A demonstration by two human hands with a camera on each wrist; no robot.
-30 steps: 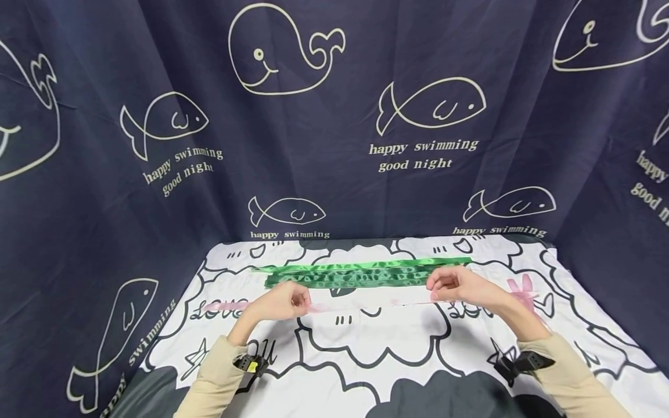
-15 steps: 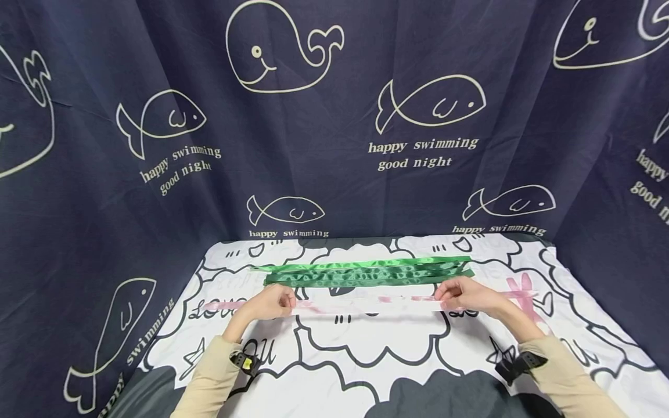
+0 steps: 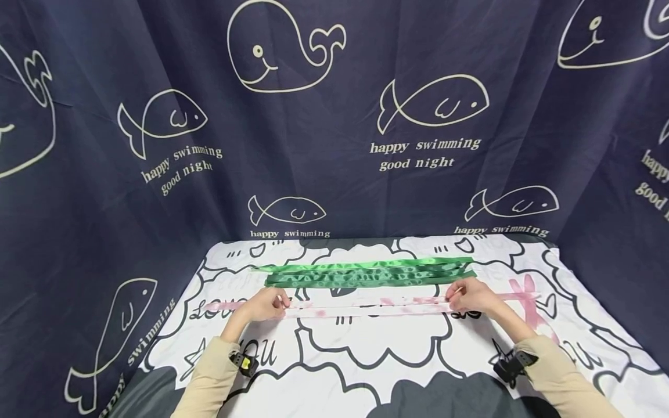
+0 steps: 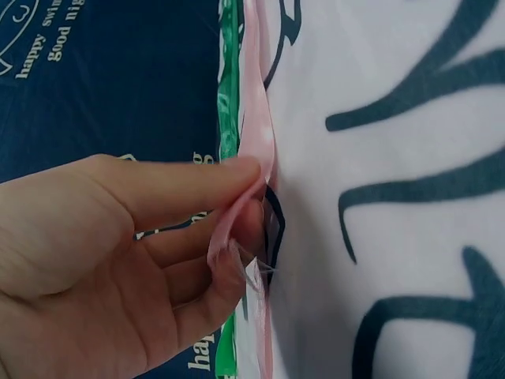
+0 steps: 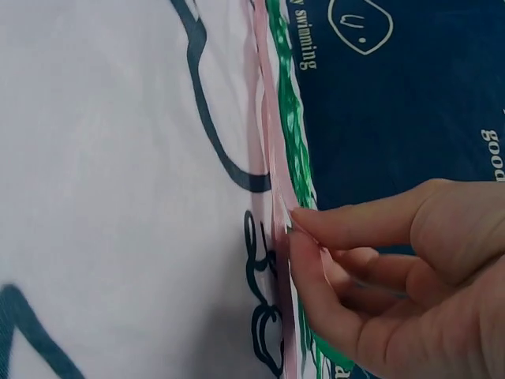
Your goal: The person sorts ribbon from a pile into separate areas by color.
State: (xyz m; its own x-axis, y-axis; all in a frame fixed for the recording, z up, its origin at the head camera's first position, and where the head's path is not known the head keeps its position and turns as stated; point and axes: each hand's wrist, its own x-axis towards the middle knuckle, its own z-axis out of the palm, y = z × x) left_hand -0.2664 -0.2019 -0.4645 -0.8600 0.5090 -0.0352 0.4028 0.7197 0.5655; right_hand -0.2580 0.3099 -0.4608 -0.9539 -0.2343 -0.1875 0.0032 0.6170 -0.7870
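Observation:
My left hand (image 3: 263,305) pinches a pink satin ribbon (image 4: 256,118) between thumb and fingers, near its frayed end. At the other side, my right hand (image 3: 470,295) pinches pink ribbon (image 5: 284,178) between thumb and index finger. The held ribbon spans between the hands, low over the white printed cloth. Another stretch of pink ribbon (image 3: 225,305) lies along the cloth, running out past both hands. Just beyond them are dark green ribbons (image 3: 360,277) laid side by side, with a bright green ribbon (image 3: 366,265) behind.
White cloth with black cloud drawings (image 3: 366,337) covers the table. Pink ribbon ends (image 3: 530,302) lie crossed and bent at the right. A dark blue curtain (image 3: 334,145) with fish and whale outlines hangs behind and at both sides.
Both hands have moved apart, the left one leftward and the right one rightward. The pink ribbon between them now shows as a longer, straighter strip. The green ribbons have not moved.

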